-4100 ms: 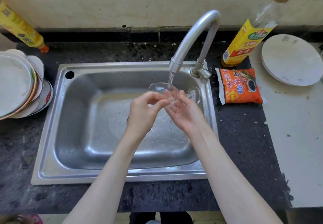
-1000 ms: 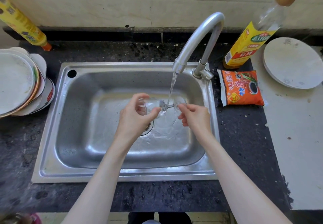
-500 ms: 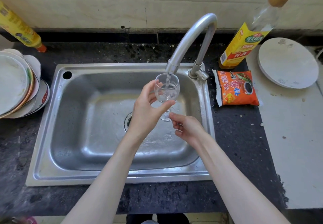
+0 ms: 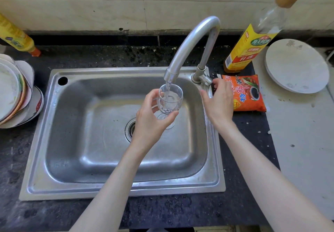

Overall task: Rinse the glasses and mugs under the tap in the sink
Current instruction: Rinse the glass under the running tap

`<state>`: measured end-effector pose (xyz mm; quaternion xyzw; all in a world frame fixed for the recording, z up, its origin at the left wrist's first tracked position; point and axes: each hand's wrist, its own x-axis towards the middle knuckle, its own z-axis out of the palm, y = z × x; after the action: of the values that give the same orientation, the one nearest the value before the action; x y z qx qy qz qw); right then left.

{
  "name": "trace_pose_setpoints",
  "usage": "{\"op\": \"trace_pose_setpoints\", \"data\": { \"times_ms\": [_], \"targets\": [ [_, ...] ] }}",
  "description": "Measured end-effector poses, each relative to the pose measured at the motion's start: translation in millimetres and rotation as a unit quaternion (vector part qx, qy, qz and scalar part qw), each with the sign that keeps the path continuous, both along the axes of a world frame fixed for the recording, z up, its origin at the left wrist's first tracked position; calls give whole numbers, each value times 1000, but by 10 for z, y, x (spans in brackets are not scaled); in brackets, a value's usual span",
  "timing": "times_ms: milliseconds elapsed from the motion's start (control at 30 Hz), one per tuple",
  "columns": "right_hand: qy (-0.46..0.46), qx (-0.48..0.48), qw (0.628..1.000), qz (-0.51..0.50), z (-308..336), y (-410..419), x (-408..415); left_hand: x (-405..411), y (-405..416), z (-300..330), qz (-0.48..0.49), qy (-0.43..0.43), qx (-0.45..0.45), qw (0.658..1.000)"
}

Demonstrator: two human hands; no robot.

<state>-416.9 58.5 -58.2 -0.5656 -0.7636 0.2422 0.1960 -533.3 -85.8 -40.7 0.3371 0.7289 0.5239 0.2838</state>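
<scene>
A clear stemmed glass (image 4: 170, 98) stands upright directly under the spout of the steel tap (image 4: 189, 41), and water runs into its bowl. My left hand (image 4: 151, 119) is shut around the lower bowl and stem, holding it above the steel sink (image 4: 81, 123). My right hand (image 4: 219, 103) is off the glass, fingers apart, reaching over the sink's right rim with its fingertips at the tap's handle (image 4: 203, 78). I cannot tell whether they touch it.
A stack of plates (image 4: 16, 90) sits left of the sink. A yellow bottle (image 4: 16, 36) lies at the back left. Right of the tap stand a yellow-labelled bottle (image 4: 253, 45), an orange sauce packet (image 4: 245, 92) and a white round plate (image 4: 296, 65).
The glass went from lying sideways in both hands to upright under the stream. My right hand let go of its base and moved up right to the tap handle.
</scene>
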Motion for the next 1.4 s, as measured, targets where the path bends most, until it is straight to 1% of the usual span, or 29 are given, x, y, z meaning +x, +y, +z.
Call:
{"op": "trace_pose_setpoints", "data": {
  "times_ms": [100,233,333,433,533,667,700,733,833,867,900,933,967,1000,1033,1067,1100,1133,1167,1200,1233,1267,1300,1333,1400],
  "targets": [
    [-90,20,995,37,-46,183,-29,9,9,-19,-3,2,-7,1000],
    [-118,66,989,65,-89,254,-17,4,14,-36,-4,-2,-12,1000],
    [-108,54,992,46,-88,322,-16,6,22,-45,-6,-5,-18,1000],
    [-73,1,997,13,-52,426,-24,26,19,-42,-4,-8,-21,1000],
    [-53,-34,998,10,-35,462,-17,47,-2,-42,-5,-4,-25,1000],
    [21,-114,993,-17,61,426,-20,69,-49,-24,-7,6,-31,999],
    [23,-127,991,-30,75,399,-11,71,-63,-12,-6,5,-31,999],
    [15,-133,990,-39,106,336,4,72,-77,6,-4,5,-30,1000],
    [2,-92,995,-30,162,-63,75,54,-126,48,16,3,-32,999],
    [-1,-102,995,-13,196,-254,96,47,-144,65,25,-3,-35,999],
    [4,-152,988,2,239,-454,106,41,-163,86,33,-9,-38,999],
    [29,-246,969,10,307,-652,100,38,-191,115,38,-10,-43,998],
    [75,-367,927,-2,361,-811,80,38,-215,137,41,-9,-46,998],
    [128,-486,864,-28,398,-927,50,41,-241,162,42,-8,-48,998],
    [186,-586,787,-61,414,-1005,16,43,-270,183,41,-10,-50,998],
    [249,-652,709,-104,408,-1048,-21,47,-303,201,41,-15,-48,998],
    [311,-686,639,-154,393,-1071,-68,52,-338,206,42,-21,-46,998],
    [359,-697,587,-203,388,-1084,-113,61,-377,213,42,-25,-44,998],
    [388,-696,555,-239,387,-1097,-153,66,-419,211,41,-25,-46,998],
    [400,-690,543,-260,398,-1115,-188,73,-462,213,37,-20,-53,998],
    [406,-680,547,-272,410,-1127,-213,77,-505,210,33,-10,-63,997],
    [405,-667,564,-271,417,-1133,-224,77,-550,194,30,7,-79,996],
    [399,-648,593,-263,424,-1141,-225,73,-594,166,29,36,-100,994],
    [387,-625,630,-249,435,-1147,-212,60,-636,135,25,80,-123,989],
    [361,-557,716,-216,475,-1184,-172,39,-710,57,5,166,-163,973]
  ]
}}
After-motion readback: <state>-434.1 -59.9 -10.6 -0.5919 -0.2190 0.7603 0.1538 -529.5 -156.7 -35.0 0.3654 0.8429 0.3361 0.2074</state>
